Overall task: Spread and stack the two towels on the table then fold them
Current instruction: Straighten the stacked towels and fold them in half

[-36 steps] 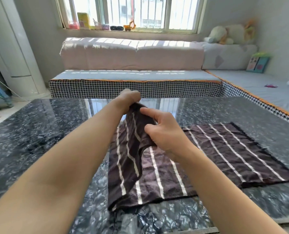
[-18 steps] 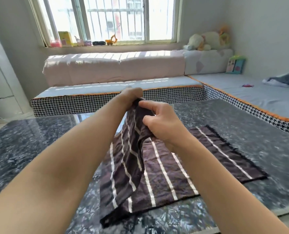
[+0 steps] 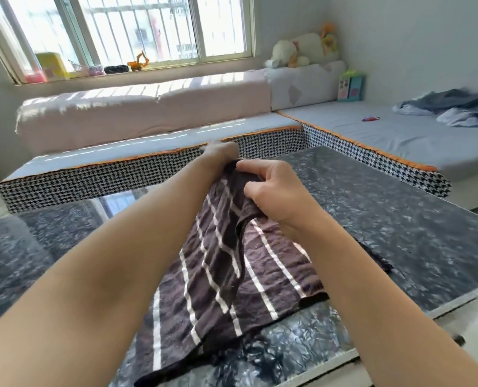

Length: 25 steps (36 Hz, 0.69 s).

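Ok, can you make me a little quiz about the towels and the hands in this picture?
1. True or false: both towels lie flat on the table.
2. What is the right hand doing? A) resting on the table B) gripping the lifted towel C) pointing at the window
3. Fill in: the flat towel is dark with ____ stripes.

Key:
1. False. One is held up by the left hand and right hand.
2. B
3. white
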Available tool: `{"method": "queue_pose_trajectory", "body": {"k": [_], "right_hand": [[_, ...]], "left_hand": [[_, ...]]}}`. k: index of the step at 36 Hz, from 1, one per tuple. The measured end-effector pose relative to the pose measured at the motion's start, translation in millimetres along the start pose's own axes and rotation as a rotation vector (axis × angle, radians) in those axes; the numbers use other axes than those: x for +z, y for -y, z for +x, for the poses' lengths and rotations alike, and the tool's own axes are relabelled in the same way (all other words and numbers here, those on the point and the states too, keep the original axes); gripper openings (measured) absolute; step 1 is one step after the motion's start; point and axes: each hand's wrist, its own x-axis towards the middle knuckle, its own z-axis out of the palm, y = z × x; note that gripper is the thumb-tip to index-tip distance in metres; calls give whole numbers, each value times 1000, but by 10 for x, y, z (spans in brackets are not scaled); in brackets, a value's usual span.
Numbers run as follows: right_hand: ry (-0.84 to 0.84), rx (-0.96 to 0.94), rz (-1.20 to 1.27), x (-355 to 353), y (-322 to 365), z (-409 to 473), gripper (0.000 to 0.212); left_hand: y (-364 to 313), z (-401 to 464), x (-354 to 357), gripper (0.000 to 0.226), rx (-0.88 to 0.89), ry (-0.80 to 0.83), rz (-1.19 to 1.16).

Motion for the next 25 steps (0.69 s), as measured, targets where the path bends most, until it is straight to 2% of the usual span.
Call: {"method": "queue_pose_trajectory", "body": {"k": [5, 9, 13, 17, 20, 25], "right_hand": [[-19, 49, 18, -282, -146, 32, 46], [-63, 80, 41, -458, -244, 86, 46], [-115, 101, -41, -659, -399, 125, 43], [-126, 151, -232, -899, -709, 164, 47], [-77, 244, -306, -1043, -949, 166, 48], [4, 374, -497, -1215, -1357, 186, 60]], "left_hand": [[-123, 49, 315, 52, 12, 79, -88], [-209, 164, 529, 65, 45, 134, -135], [-265, 245, 820, 43, 42, 137, -83], [-165, 335, 1170, 6, 45, 119, -8], [-31, 453, 1422, 22, 34, 127, -2], [166, 628, 1799, 18, -56, 204, -82]]}}
